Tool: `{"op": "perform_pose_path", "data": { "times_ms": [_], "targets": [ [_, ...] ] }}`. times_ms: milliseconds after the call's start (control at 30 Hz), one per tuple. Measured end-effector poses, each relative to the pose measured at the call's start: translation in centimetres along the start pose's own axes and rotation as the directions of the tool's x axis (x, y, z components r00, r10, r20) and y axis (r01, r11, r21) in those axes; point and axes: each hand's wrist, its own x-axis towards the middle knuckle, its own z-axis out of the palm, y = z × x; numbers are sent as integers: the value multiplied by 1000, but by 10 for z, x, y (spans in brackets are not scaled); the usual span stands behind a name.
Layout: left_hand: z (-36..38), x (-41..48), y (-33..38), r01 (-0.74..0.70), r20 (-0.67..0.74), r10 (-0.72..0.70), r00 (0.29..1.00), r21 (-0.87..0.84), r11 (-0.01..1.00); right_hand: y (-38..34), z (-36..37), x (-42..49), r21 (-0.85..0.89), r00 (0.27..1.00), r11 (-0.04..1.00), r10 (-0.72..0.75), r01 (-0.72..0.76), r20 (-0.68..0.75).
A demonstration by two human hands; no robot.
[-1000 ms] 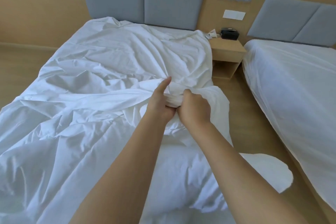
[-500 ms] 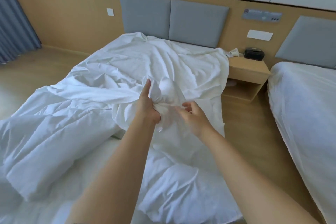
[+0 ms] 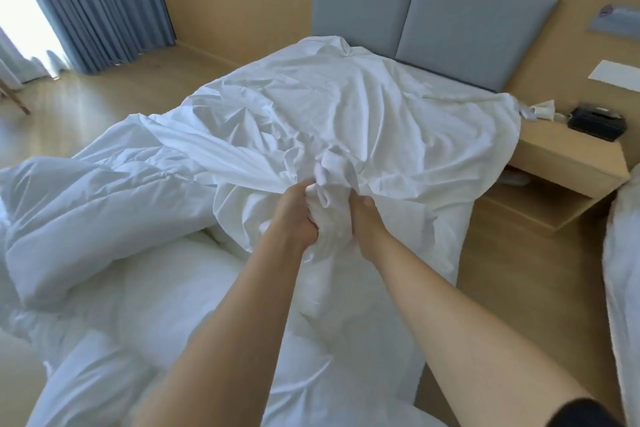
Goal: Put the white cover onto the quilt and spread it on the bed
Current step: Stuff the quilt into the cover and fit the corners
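Observation:
A thin, crumpled white cover (image 3: 363, 114) lies spread over the far half of the bed (image 3: 446, 78), reaching the grey headboard. A thicker white quilt (image 3: 90, 204) is bunched at the left and runs under my arms toward me. My left hand (image 3: 294, 215) and my right hand (image 3: 363, 218) sit side by side at the bed's middle. Both are shut on one gathered bunch of white cloth where cover and quilt meet. I cannot tell which layers are inside the bunch.
A wooden nightstand (image 3: 568, 163) stands right of the bed with a black box (image 3: 595, 121) and a white cup (image 3: 542, 109). A second white bed (image 3: 623, 253) borders the right edge. Blue curtains (image 3: 93, 0) hang at the back left above wooden floor (image 3: 104, 97).
The view has swung left, bringing the curtains in. My right hand, loose half a second ago, has closed on the cloth bunch beside my left hand. The quilt is piled higher at the left.

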Motion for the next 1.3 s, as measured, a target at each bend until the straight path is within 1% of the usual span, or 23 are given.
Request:
{"op": "perform_pose_path", "data": {
  "times_ms": [67, 133, 200, 233, 267, 300, 367, 400, 467, 533, 567, 633, 733, 833, 900, 967, 1067, 1100, 1133, 1167, 1233, 1267, 1300],
  "targets": [
    [10, 4, -3, -4, -17, 4, 1000, -47, 999, -3, -6, 12, 37, 999, 999, 29, -30, 16],
    [15, 9, -7, -24, 16, 25, 1000, -41, 999, -4, -14, 28, 15, 997, 999, 47, -46, -55],
    [19, 11, -7, -29, 22, 28, 999, 43, 999, -6, -25, 43, -28, 991, 997, 65, -69, -113],
    [22, 13, -9, -11, -16, 13, 1000, 104, 994, -5, -31, 53, -9, 988, 992, 124, -125, -94],
    [24, 17, -10, 17, -88, -2, 996, 166, 986, -4, -36, 63, 31, 984, 984, 176, -176, -22],
    [27, 23, -12, 29, -175, 9, 985, 212, 977, -5, -41, 73, 68, 972, 973, 214, -222, 100],
    [36, 38, -18, -15, -305, 78, 949, 202, 979, -12, -51, 85, 143, 927, 953, 214, -267, 307],
    [44, 48, -22, -53, -355, 109, 928, 165, 985, -18, -57, 89, 193, 918, 946, 180, -259, 353],
    [61, 64, -30, -155, -443, 171, 880, 70, 985, -33, -75, 89, 278, 931, 940, 90, -196, 352],
    [80, 78, -34, -234, -508, 188, 840, -27, 972, -49, -100, 82, 291, 930, 950, -3, -112, 368],
    [90, 86, -34, -233, -524, 173, 834, -50, 971, -54, -113, 78, 265, 922, 962, -47, -62, 385],
    [109, 99, -30, -173, -511, 132, 849, -33, 984, -60, -138, 68, 195, 902, 980, -121, 42, 415],
    [144, 111, -19, -66, -402, 92, 911, 77, 995, -68, -158, 78, 129, 901, 984, -165, 123, 400],
    [174, 117, -22, 99, -324, 29, 946, 371, 923, -85, -167, 97, 91, 900, 974, -227, 208, 373],
    [178, 129, -27, 165, -326, -14, 945, 442, 882, -85, -173, 108, 28, 891, 976, -211, 218, 401],
    [176, 144, -27, 146, -352, -6, 936, 373, 916, -78, -181, 115, -38, 883, 987, -120, 154, 453],
    [174, 167, -21, -45, -330, 56, 942, 43, 998, -70, -199, 129, -249, 835, 968, 139, -2, 532],
    [175, 174, -19, -83, -311, 68, 948, -34, 996, -73, -205, 136, -318, 826, 948, 200, -26, 527],
    [175, 181, -18, -100, -290, 73, 954, -78, 992, -77, -210, 146, -336, 841, 942, 197, -19, 504],
    [176, 185, -18, -100, -261, 74, 962, -88, 991, -83, -215, 157, -303, 877, 953, 126, 23, 463],
    [178, 187, -18, -45, -205, 39, 978, -24, 999, -99, -219, 179, -106, 923, 975, -145, 194, 357],
    [180, 184, -18, 7, -183, 5, 983, 64, 998, -108, -218, 190, -25, 910, 962, -249, 272, 331],
    [180, 181, -19, 58, -166, -31, 986, 162, 985, -114, -213, 201, 14, 888, 953, -287, 302, 359]
  ]
}}
